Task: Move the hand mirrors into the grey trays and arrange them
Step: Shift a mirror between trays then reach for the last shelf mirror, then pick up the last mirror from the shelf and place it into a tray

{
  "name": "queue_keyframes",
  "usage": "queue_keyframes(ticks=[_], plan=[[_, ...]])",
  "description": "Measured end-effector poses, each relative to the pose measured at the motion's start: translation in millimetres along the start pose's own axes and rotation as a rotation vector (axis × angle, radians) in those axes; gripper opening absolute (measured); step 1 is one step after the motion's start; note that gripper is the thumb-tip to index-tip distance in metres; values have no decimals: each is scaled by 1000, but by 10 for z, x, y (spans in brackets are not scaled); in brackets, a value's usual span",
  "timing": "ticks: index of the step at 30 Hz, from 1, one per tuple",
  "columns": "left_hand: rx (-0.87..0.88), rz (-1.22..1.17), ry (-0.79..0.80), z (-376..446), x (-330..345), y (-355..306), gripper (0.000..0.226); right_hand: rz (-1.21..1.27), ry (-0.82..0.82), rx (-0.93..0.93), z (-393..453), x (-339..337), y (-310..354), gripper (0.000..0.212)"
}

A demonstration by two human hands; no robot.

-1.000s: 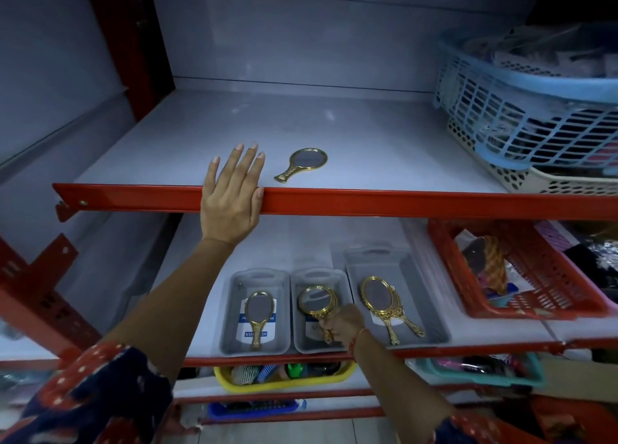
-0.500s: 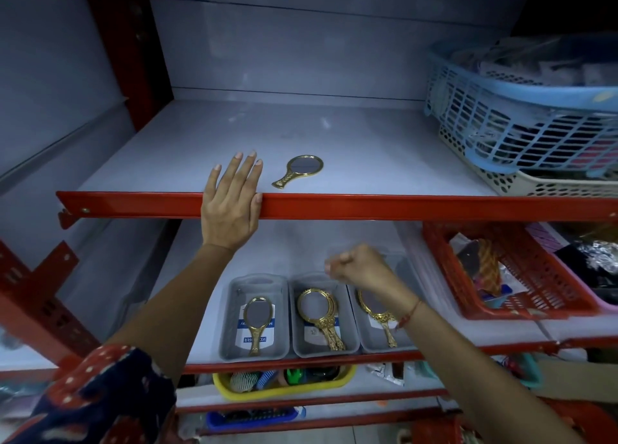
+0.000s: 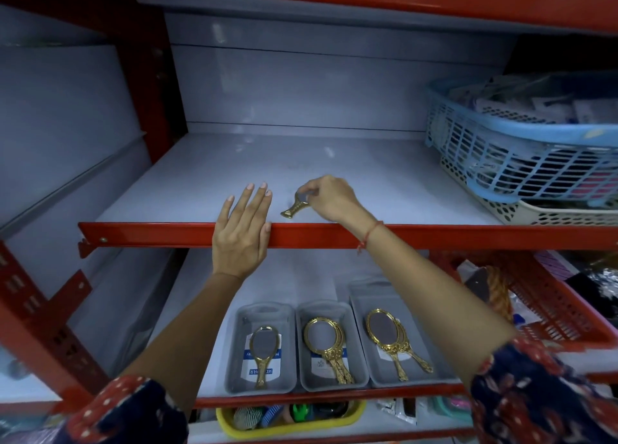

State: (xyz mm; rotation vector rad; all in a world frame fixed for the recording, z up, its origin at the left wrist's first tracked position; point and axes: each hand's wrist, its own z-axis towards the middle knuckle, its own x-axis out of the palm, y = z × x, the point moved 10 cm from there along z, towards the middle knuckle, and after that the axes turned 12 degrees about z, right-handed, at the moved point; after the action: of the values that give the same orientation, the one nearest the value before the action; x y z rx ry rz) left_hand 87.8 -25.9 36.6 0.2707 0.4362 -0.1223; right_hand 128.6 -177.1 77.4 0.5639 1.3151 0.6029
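Shiny gold mirror [image 3: 294,208], matt plastic trays [image 3: 267,385]

Red metal shelving [image 3: 187,234] (pale grey boards), dim bluish light.

My left hand [image 3: 241,234] lies flat and palm-down over the red front edge of the shelf [image 3: 167,234], fingers spread and straight, the forearm rising to it from below. My right hand [image 3: 329,199] reaches over that same edge just to the right of the left, wrist bent, fingertips [image 3: 302,191] pinched down on the hand mirror [image 3: 294,208] behind the edge.
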Motion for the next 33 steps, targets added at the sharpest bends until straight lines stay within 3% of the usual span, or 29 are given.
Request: queue_keyframes(ticks=[5, 9, 14, 19, 22, 25, 28, 33], plan=[[10, 10, -12, 1, 4, -8, 49, -224, 197, -70, 134, 384, 67, 40], [12, 22, -21, -2, 14, -8, 50, -199, 106, -38, 129, 204, -66, 34], [5, 23, -18, -2, 21, -9, 51, -183, -13, 135, 122, -256, -450, 29], [-2, 8, -5, -3, 19, -7, 51, -221, 24, 244, 139, -445, -687, 32], [-6, -5, 7, -2, 5, -10, 51, -203, 123, 294, 158, -389, -743, 11], [-9, -15, 32, -4, -5, 1, 51, -159, 182, 351, 173, -365, -807, 15], [-8, -23, 52, 0, -34, -7, 50, -69, 195, 380, 161, -380, -861, 5], [-17, -44, 85, 3, -52, -11, 49, 102, 183, 420, 111, -421, -964, 30]])
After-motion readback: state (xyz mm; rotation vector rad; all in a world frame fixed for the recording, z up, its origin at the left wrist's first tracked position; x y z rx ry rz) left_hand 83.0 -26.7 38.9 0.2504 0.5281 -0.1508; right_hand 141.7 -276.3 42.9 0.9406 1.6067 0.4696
